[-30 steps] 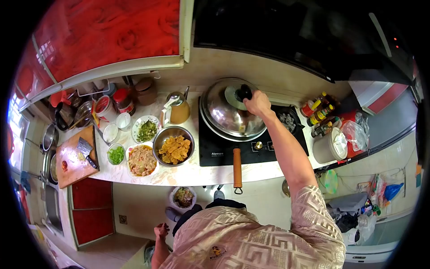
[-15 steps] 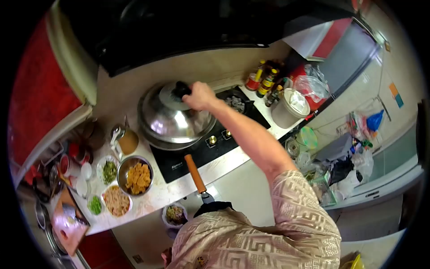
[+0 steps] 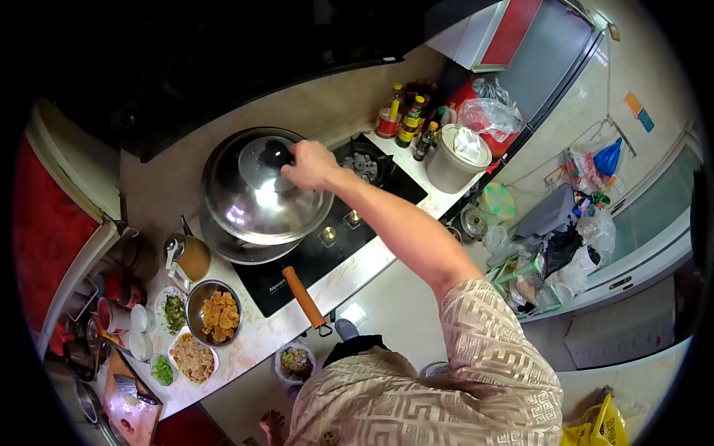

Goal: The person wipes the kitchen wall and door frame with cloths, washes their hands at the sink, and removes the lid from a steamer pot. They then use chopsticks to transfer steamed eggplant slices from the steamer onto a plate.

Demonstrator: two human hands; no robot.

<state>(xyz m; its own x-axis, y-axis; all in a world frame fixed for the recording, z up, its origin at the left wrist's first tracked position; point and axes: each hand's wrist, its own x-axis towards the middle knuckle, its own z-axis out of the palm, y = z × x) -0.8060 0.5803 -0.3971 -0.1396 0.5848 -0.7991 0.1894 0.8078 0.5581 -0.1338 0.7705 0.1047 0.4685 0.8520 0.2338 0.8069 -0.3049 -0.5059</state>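
Observation:
My right hand (image 3: 309, 166) grips the black knob (image 3: 275, 153) of a large domed steel lid (image 3: 256, 212). Beneath the lid is a wok (image 3: 279, 255) on the stove; its rim shows below the lid's front edge, and what it holds is hidden. The wok's orange-brown wooden handle (image 3: 303, 296) points over the counter edge toward me. Low beside my body hangs my left hand (image 3: 273, 422), partly in view, fingers apart and touching nothing I can see.
Left on the counter are a steel bowl of orange-brown pieces (image 3: 221, 316), a plate of pale minced food (image 3: 193, 358), chopped greens (image 3: 162, 369) and a cutting board (image 3: 130, 401). Sauce bottles (image 3: 410, 121) and a lidded bucket (image 3: 454, 167) stand right of the black stove (image 3: 372, 208).
The lid, held by my right hand, has shifted relative to the wok, and more of the wok's front rim shows. My view has turned, and more of my left hand is visible.

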